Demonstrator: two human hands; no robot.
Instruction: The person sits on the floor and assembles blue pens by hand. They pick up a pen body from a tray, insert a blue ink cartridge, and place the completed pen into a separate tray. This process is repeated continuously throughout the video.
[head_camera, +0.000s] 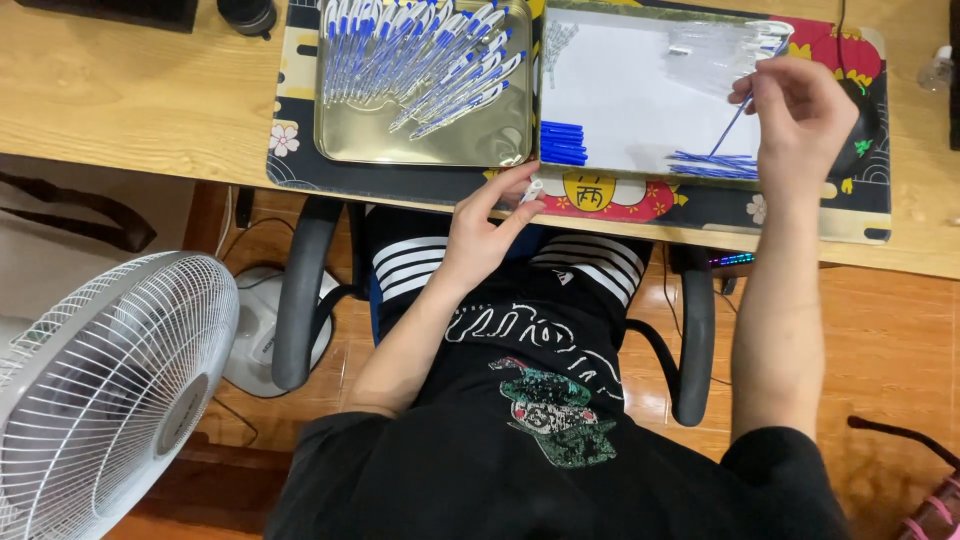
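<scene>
Nearest the desk edge, left hand (487, 228) pinches a small white pen part (531, 190) w/ fingertips. Farther back, right hand (800, 115) pinches a thin blue refill (735, 122) above the white tray (625, 100); prob. light, bendy, slippery, so grip mid-length.
</scene>
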